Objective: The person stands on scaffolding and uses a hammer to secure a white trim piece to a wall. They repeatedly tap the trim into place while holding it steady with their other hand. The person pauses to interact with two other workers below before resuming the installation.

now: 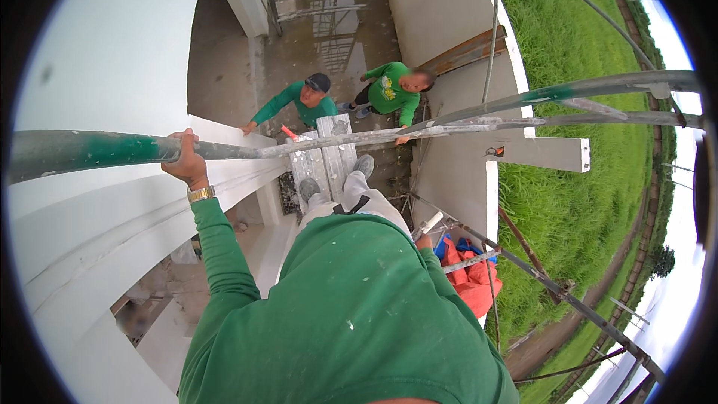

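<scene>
My left hand point(187, 163), with a gold watch at the wrist, is closed round a paint-spattered scaffold pipe point(247, 151) with a green patch. This pipe crosses in front of me from the left wall to the right. Low at my right side, my right hand point(425, 242) is partly hidden by my sleeve. A short white cylinder, which looks like a paint roller point(429, 224), sticks up from its fingers. My shoes stand on paint-stained metal planks point(335, 158), high above the floor.
Below, one person in a cap point(314, 101) and another in a green shirt point(396, 91) stand near the planks. A white wall point(97, 52) rises at left. Scaffold tubes point(523, 273) and an orange-red tarp point(471, 277) are at right, with grass point(576, 202) beyond.
</scene>
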Demonstrator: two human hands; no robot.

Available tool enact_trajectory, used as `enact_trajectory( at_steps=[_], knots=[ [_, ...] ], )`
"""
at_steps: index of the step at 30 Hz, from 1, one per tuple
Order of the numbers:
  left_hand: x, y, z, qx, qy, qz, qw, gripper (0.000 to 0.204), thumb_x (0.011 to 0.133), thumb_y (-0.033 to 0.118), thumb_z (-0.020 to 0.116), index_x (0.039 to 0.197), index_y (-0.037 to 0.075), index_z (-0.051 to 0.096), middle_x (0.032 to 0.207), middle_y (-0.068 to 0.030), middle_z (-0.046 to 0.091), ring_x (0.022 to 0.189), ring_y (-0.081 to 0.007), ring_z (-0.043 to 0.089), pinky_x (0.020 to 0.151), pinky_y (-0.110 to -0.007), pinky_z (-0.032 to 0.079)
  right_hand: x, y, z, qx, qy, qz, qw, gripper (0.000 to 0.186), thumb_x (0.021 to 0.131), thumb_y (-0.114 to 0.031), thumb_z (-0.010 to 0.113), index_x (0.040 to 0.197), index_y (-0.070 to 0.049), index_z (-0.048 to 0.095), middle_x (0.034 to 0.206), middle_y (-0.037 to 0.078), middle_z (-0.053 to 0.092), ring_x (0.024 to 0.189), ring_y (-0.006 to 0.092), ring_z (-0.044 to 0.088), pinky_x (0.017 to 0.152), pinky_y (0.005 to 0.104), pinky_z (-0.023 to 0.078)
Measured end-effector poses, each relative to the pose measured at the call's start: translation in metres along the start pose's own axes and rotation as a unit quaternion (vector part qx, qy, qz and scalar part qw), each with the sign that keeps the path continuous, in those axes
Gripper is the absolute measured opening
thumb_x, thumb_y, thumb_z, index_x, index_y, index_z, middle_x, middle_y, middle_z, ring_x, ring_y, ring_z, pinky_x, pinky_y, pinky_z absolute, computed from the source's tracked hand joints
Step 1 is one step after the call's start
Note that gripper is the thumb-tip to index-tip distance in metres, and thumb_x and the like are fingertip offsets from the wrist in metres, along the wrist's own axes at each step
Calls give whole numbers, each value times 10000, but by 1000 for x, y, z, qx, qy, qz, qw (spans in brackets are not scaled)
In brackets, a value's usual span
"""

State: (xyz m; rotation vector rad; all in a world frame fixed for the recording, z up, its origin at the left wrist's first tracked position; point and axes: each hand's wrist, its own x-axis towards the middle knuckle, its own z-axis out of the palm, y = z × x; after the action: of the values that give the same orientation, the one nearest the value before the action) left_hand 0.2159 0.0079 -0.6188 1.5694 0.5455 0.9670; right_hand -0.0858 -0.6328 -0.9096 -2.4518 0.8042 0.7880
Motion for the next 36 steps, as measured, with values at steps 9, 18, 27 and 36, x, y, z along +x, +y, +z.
enact_trajectory(
  at_steps=[9,18,27,36],
  knots=[
    [0,0,0,-2,-4,21,1000,114,790,37,750,747,0,652,696,-92,684,646,-194,642,712,-335,519,-4,0,2,-5,14,2,1000,309,883,-137,533,1059,66,686,1022,342,675,1025,491,653,905,551,518],
    [2,-6,-2,4,-7,22,1000,114,790,48,759,757,-4,662,713,-100,697,636,-196,641,701,-333,517,-8,1,6,5,13,5,1000,325,896,-155,528,1091,57,678,1043,331,677,1041,487,650,912,552,516],
    [2,-7,-2,-17,-16,27,999,112,791,39,761,763,-4,662,714,-99,696,635,-196,647,688,-336,522,-9,3,12,-1,27,22,999,325,934,-204,514,1070,38,682,1061,314,681,1059,484,646,906,561,513],
    [2,-10,-2,-23,-7,5,1000,109,784,33,764,760,0,663,701,-91,693,635,-189,646,695,-329,524,-9,1,6,3,11,8,1000,311,912,-190,538,1057,41,688,1034,324,682,1029,482,657,881,561,523]
  ],
)
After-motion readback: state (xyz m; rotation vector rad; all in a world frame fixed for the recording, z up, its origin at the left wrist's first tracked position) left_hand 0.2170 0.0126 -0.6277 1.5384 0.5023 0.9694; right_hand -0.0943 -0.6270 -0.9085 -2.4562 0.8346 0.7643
